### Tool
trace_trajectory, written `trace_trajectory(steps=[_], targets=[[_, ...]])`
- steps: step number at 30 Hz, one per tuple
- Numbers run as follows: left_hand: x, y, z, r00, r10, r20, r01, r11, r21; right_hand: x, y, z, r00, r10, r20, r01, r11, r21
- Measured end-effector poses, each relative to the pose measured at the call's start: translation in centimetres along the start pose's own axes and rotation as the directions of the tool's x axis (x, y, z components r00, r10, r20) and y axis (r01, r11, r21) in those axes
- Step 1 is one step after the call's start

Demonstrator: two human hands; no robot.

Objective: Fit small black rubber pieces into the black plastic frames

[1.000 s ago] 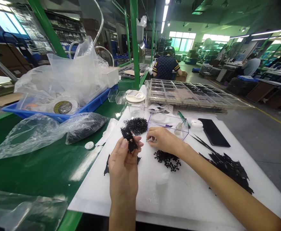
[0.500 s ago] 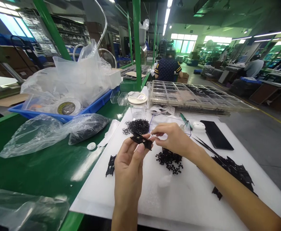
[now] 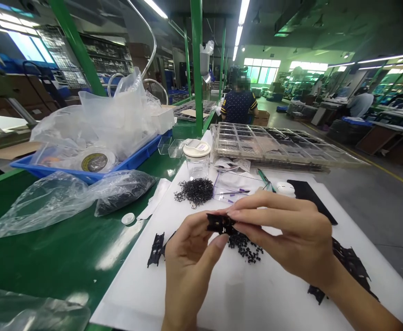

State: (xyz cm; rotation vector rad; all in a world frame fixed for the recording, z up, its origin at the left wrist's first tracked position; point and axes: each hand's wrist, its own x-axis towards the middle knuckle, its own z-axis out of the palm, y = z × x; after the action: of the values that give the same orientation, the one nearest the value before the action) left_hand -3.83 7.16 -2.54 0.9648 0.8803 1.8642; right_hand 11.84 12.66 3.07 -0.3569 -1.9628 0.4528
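Observation:
Between the thumb and fingers of my left hand (image 3: 190,262) is a small black plastic part (image 3: 215,222). My right hand (image 3: 291,230) pinches the right end of the same part; its fingertips partly hide it, and I cannot tell whether they hold a smaller piece too. Below the hands lies a pile of tiny black pieces (image 3: 246,250), partly covered. Behind them sits a heap of thin black bent pieces (image 3: 196,191). A similar black part (image 3: 156,250) rests to the left of my left hand. More black parts (image 3: 351,264) are stacked by my right forearm.
A lidded clear jar (image 3: 197,161) stands behind the heap, beside a compartmented clear tray (image 3: 273,145). A dark flat slab (image 3: 311,197) lies at right. Left are a bag of black pieces (image 3: 123,191) and a blue bin (image 3: 132,161) of plastic bags. A co-worker (image 3: 238,103) sits ahead.
Both hands have come lower and closer, with the black part shifted right and turned. My right hand has moved from beside the part onto its right end.

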Motion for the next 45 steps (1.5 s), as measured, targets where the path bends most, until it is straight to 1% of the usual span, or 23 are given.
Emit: trace_trajectory(steps=[4,8,12,15,18,23,26,29,34,36,38,42,45], targets=[[-0.2,0.3,0.5,0.999,0.022,0.034,-0.026,0.995,0.101,-0.3,-0.3,0.1,1.0,-0.012,0.023,0.012,1.0,-0.015],[-0.5,0.5,0.9,0.998,0.052,-0.024,-0.048,0.988,0.143,-0.8,-0.4,0.0,0.999,0.005,0.04,-0.004,1.0,-0.014],[-0.6,0.5,1.2,0.999,0.04,-0.035,-0.035,0.988,0.148,-1.1,-0.7,-0.1,1.0,-0.009,0.026,0.009,1.0,-0.006],[-0.7,0.6,1.4,0.997,0.036,-0.073,-0.024,0.988,0.154,-1.0,-0.8,-0.1,1.0,-0.022,0.005,0.022,1.0,-0.013],[-0.7,0.6,1.4,0.997,0.032,-0.072,-0.02,0.986,0.165,-0.8,-0.8,0.0,0.998,-0.056,-0.018,0.055,0.998,-0.025],[-0.7,0.6,1.4,0.995,0.054,-0.083,-0.04,0.986,0.163,-0.7,-0.6,-0.1,0.998,-0.054,0.014,0.054,0.998,-0.014],[-0.8,0.6,1.5,0.994,0.066,-0.09,-0.053,0.989,0.135,-0.7,-0.7,-0.3,0.997,-0.067,0.028,0.068,0.997,-0.035],[-0.7,0.5,1.2,0.994,0.088,-0.067,-0.08,0.99,0.12,-0.7,-0.9,-0.5,0.997,-0.063,0.036,0.065,0.996,-0.059],[-0.4,0.4,0.3,0.992,0.124,0.037,-0.129,0.969,0.208,-0.9,-1.3,-0.5,0.997,-0.056,0.044,0.06,0.994,-0.094],[-0.4,0.4,0.2,0.988,0.142,0.054,-0.151,0.964,0.219,-1.0,-1.4,-0.5,0.998,-0.055,0.042,0.059,0.994,-0.093],[-0.5,0.4,0.5,0.985,0.169,0.036,-0.173,0.961,0.215,-1.1,-1.4,-0.4,0.997,-0.063,0.047,0.067,0.994,-0.087],[-0.9,0.3,1.4,0.971,0.23,-0.066,-0.211,0.953,0.217,-1.2,-1.5,-0.4,0.995,-0.084,0.049,0.089,0.992,-0.094],[-1.0,0.4,1.8,0.964,0.246,-0.104,-0.216,0.947,0.238,-1.3,-1.4,-0.2,0.992,-0.111,0.055,0.117,0.985,-0.125]])
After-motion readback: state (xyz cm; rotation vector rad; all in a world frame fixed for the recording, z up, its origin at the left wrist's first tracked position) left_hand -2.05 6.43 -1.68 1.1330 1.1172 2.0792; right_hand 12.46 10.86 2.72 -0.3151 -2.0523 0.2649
